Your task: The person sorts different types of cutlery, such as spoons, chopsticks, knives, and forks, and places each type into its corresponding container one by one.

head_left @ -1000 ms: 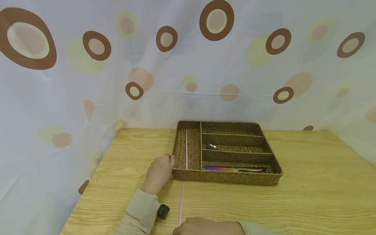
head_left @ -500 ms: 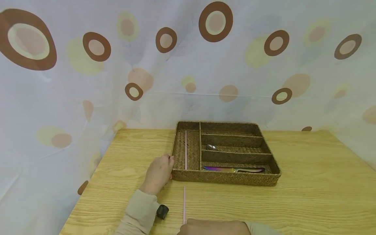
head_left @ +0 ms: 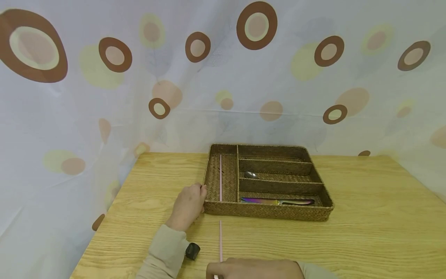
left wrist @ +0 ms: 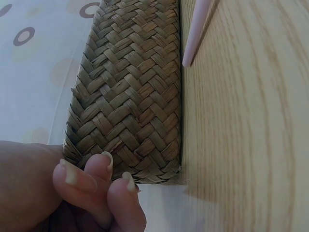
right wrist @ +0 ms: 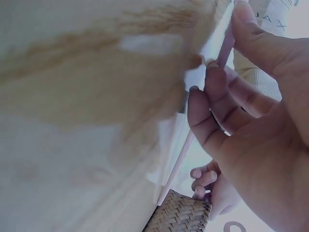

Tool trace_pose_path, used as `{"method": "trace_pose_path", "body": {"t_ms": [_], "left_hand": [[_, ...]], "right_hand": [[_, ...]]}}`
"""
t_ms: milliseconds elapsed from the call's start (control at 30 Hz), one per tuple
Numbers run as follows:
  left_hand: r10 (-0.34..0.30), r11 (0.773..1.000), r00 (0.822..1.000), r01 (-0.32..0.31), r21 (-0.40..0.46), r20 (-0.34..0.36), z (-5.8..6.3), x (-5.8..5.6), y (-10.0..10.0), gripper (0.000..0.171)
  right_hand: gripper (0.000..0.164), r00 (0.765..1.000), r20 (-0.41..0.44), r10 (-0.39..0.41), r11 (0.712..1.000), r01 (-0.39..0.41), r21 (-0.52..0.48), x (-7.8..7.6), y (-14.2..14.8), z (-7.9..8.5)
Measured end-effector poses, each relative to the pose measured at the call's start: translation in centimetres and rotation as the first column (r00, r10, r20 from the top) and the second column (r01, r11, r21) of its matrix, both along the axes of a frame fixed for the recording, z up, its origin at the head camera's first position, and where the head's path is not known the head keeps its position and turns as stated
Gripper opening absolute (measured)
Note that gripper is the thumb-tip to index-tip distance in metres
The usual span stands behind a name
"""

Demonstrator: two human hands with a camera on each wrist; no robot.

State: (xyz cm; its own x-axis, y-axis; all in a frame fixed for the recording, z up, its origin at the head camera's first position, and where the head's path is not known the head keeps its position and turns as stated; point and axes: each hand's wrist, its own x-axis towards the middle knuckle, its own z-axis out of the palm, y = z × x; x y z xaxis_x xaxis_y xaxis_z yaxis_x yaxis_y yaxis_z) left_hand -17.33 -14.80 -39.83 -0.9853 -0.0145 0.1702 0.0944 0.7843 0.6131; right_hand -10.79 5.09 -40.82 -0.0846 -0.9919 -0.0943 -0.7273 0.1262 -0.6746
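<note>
A woven cutlery tray (head_left: 268, 211) with several compartments rests on the table. My left hand (head_left: 187, 206) holds its near left corner; in the left wrist view curled fingers (left wrist: 123, 198) lie against the tray's woven wall (left wrist: 130, 92). At the bottom of the head view, my right hand (head_left: 259, 269) pinches a pink chopstick (head_left: 220, 241) between thumb and fingers, seen too in the right wrist view, where the chopstick (right wrist: 177, 162) points at the tray. Its far tip lies just short of the tray's front wall. Another pink chopstick (head_left: 220, 180) lies in the left compartment.
A knife with a rainbow blade (head_left: 258, 200) lies in the front compartment, a spoon (head_left: 251, 174) in the middle one. Wood table (head_left: 369, 217) extends around the tray. A patterned white cloth (head_left: 223, 77) hangs behind and along the sides.
The chopstick in my right hand has swung slightly, its far tip shifting a little right and now pointing straight ahead. My right hand has moved slightly right. My left hand and the tray have stayed put.
</note>
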Motion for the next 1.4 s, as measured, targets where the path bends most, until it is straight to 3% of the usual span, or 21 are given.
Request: {"method": "trace_pose_path", "body": {"t_ms": [67,133,200,300,367,533,633,767,933,1067,1167,1233,1400], "left_hand": [[0.002,1.000,1.000,-0.002,0.005,0.008,0.0,0.0,0.0,0.036],[0.001,1.000,1.000,-0.001,0.008,0.011,0.1,0.0,0.0,0.036],[-0.001,1.000,1.000,0.001,0.010,0.013,0.1,0.1,0.0,0.036],[-0.002,1.000,1.000,0.002,0.009,0.009,0.2,0.1,0.0,0.035],[-0.001,1.000,1.000,0.001,0.003,0.000,0.2,0.1,0.0,0.035],[0.010,1.000,1.000,-0.010,-0.009,-0.007,0.3,0.1,-0.1,0.035],[0.014,1.000,1.000,-0.014,-0.011,0.002,0.3,0.1,-0.2,0.035],[0.020,1.000,1.000,-0.020,-0.004,0.017,0.3,0.1,-0.2,0.035],[0.015,1.000,0.999,-0.016,0.005,0.037,0.2,0.0,-0.2,0.035],[0.008,1.000,1.000,-0.008,-0.006,0.026,0.0,0.0,-0.1,0.035],[0.009,1.000,1.000,-0.009,-0.014,0.011,0.0,0.0,-0.1,0.034],[0.009,1.000,1.000,-0.009,-0.010,0.010,0.1,0.1,-0.1,0.034],[0.012,1.000,1.000,-0.012,0.001,0.014,0.2,0.2,0.1,0.034]], "right_hand": [[0.017,0.999,-0.011,0.043,0.998,-0.044,-0.040,-0.2,0.0,0.1],[0.020,0.988,-0.096,0.120,0.983,-0.132,-0.127,-0.4,0.0,0.2],[0.020,0.964,-0.212,0.163,0.955,-0.208,-0.211,-0.6,0.2,0.5],[0.015,0.902,-0.396,0.174,0.894,-0.313,-0.321,-0.7,0.5,1.2],[0.013,0.897,-0.413,0.155,0.888,-0.310,-0.339,-0.6,0.8,1.8],[0.009,0.914,-0.396,0.091,0.897,-0.248,-0.366,-1.0,1.6,3.6],[0.010,0.911,-0.412,0.030,0.900,-0.205,-0.386,-1.7,1.9,4.3],[0.027,0.891,-0.453,-0.041,0.910,-0.153,-0.385,-2.8,2.1,4.8],[0.039,0.892,-0.432,-0.130,0.932,-0.039,-0.360,-4.5,2.1,5.1],[0.029,0.904,-0.381,-0.193,0.937,0.054,-0.345,-6.1,1.8,5.5],[0.015,0.906,-0.342,-0.248,0.925,0.117,-0.362,-7.6,1.3,5.5],[0.010,0.898,-0.327,-0.294,0.914,0.165,-0.370,-8.7,1.0,5.4],[0.009,0.846,-0.341,-0.409,0.884,0.275,-0.378,-11.0,0.2,5.3]]}}
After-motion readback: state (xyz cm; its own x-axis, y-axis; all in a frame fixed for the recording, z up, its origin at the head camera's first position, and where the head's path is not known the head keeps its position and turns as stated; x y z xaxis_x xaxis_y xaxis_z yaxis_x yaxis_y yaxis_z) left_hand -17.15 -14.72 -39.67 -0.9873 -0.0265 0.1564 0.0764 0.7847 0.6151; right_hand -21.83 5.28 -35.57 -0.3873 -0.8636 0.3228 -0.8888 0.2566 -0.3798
